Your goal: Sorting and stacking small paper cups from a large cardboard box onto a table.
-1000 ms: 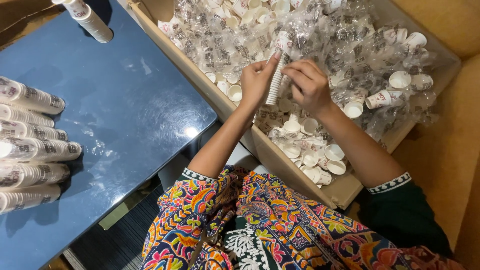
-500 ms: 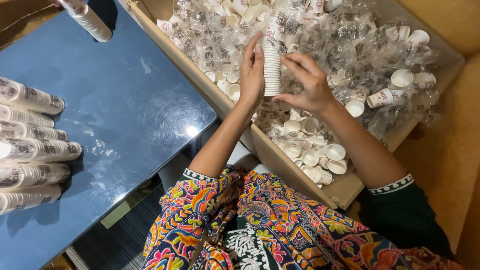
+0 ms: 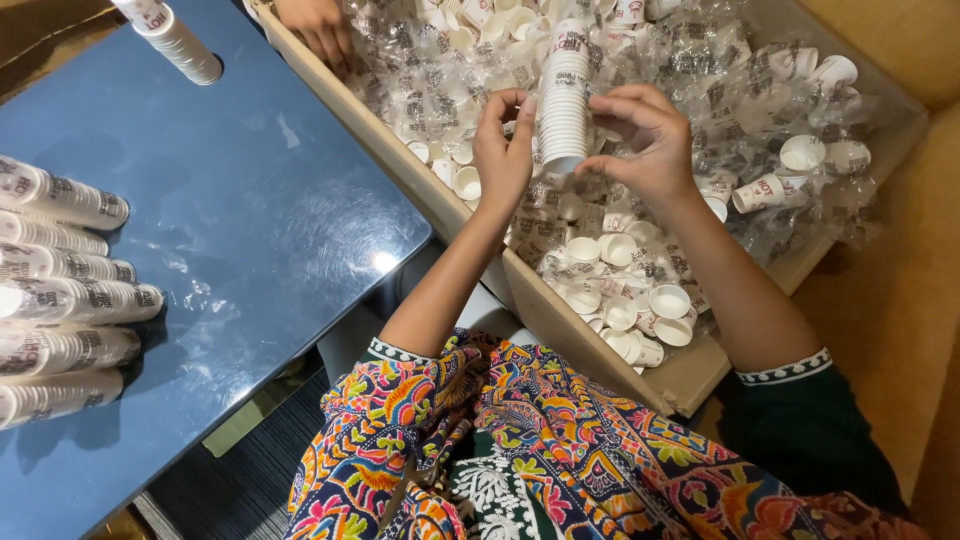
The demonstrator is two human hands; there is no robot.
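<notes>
One cardboard box (image 3: 560, 330) holds loose white paper cups (image 3: 668, 300) and clear wrappers, both too many and too tangled to count. One stack of cups (image 3: 563, 100) stands between two hands, the left hand (image 3: 503, 155) and the right hand (image 3: 645, 140), and a third hand (image 3: 318, 25) from another person shows at the box's far edge. On the one blue bench (image 3: 260, 230) lie five wrapped cup sleeves (image 3: 75, 300) in a row, with one more sleeve (image 3: 170, 38) apart near the top.

**Packing room, cups by the boxful**

A small packing or stockroom workspace: a large cardboard carton (image 3: 690, 385) at twelve o'clock brims with loose white paper cups (image 3: 668, 300) and torn plastic wrap, while wrapped cup sleeves (image 3: 70, 300) lie stacked at nine o'clock on a blue table (image 3: 260, 210).
</notes>
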